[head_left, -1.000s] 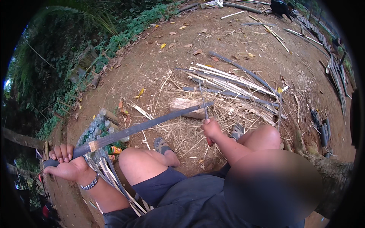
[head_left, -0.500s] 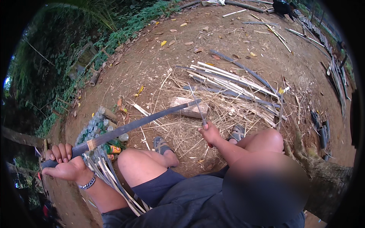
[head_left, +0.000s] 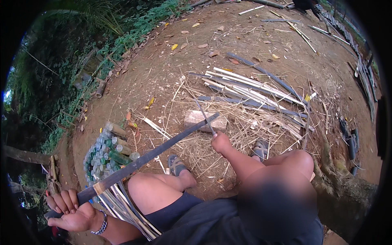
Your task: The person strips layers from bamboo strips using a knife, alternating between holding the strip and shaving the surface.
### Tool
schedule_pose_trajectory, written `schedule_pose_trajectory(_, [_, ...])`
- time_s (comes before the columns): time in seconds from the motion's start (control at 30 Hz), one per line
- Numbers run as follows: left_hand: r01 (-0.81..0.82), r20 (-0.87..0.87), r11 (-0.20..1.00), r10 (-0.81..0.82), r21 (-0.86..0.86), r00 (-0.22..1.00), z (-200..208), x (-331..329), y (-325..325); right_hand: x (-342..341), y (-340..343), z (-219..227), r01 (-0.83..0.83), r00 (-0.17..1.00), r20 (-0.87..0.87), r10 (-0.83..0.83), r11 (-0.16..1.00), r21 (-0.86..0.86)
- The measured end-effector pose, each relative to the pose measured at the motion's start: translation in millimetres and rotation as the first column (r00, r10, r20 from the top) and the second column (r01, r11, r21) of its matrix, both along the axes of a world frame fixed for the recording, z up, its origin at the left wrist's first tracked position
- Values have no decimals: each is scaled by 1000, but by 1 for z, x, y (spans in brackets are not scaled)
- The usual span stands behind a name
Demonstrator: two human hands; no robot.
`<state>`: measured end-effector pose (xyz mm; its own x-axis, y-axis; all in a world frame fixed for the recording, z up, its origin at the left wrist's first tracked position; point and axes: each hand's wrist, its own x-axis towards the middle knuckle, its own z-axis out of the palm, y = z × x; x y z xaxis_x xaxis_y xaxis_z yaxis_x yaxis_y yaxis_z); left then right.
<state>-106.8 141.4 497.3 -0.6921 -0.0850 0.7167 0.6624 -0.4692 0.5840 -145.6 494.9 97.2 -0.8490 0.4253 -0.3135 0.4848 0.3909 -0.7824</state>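
Note:
My left hand (head_left: 69,210), with a chain bracelet at the wrist, is wrapped round the near end of a long dark bamboo strip (head_left: 139,163). A pale node ring shows partway along it. The strip slants up to the right, its far end over a short wooden block (head_left: 194,119) on the ground. My right hand (head_left: 221,143) is closed round the handle of a long thin-bladed knife (head_left: 203,111). The blade points up to the left and crosses the strip close to its far end. Whether the edge touches the strip, I cannot tell.
Shavings (head_left: 196,149) lie round the block and my sandalled feet. Split bamboo strips (head_left: 253,90) are piled beyond it. Left of my knee are stacked glass bottles (head_left: 107,151) and a bundle of thin strips (head_left: 128,210). A tree trunk (head_left: 351,196) stands at right.
The knife blade has swung to lean further left, and my right hand has shifted slightly left. My left hand and the bamboo strip's near end sit lower in the view.

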Motion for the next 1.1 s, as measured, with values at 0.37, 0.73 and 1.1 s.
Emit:
schedule_pose_trajectory(0.37, [129,-12,989,-130,-67,991,9,-14,-7,-30,17,10,-95,994,45,95,995,-15])
schedule_pose_trajectory(0.73, [-52,38,998,54,-43,998,2,-17,-21,-14,-11,27,-209,973,-90,214,976,56])
schedule_pose_trajectory(1.1, [-113,86,993,114,-13,990,-6,-24,-46,-28,-8,8,-146,988,-50,148,988,50])
